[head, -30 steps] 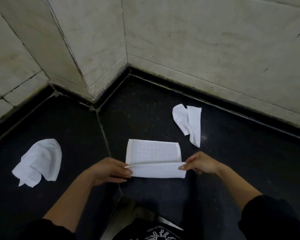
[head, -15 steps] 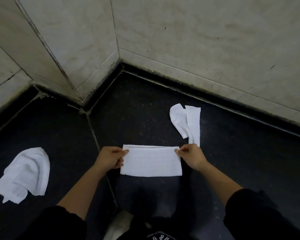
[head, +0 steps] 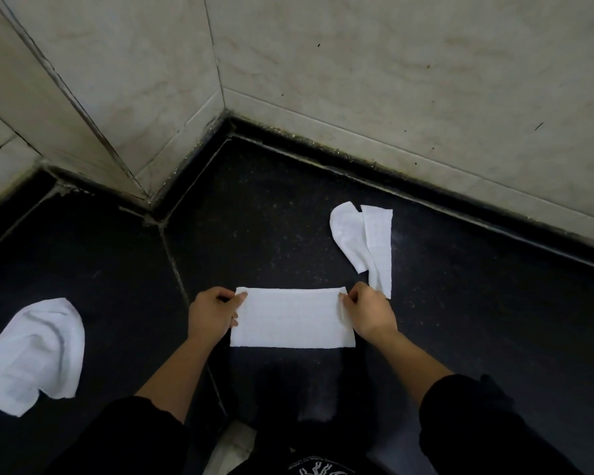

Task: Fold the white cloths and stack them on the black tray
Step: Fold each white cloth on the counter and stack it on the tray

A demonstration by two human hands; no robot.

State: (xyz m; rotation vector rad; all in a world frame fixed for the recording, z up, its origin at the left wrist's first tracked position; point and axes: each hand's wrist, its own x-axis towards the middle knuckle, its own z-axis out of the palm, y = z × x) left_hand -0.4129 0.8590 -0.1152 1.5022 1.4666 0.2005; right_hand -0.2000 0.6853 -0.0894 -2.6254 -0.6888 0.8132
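The folded cloth (head: 292, 317) lies flat on the dark stone surface (head: 271, 234) straight in front of us. It is a band whose long axis runs from 9 to 3 o'clock. Our left hand (head: 211, 315) is at its 9 o'clock short edge, thumb on top and fingers curled onto the far corner. Our right hand (head: 369, 313) pinches the matching corner at 3 o'clock. Both hands are equally near, so we judge the next fold means carrying one short edge across to the other along that axis. A half-folded cloth (head: 367, 245) lies near at 1 o'clock, and a crumpled cloth (head: 35, 354) lies well apart at 8 o'clock. We can make out no tray.
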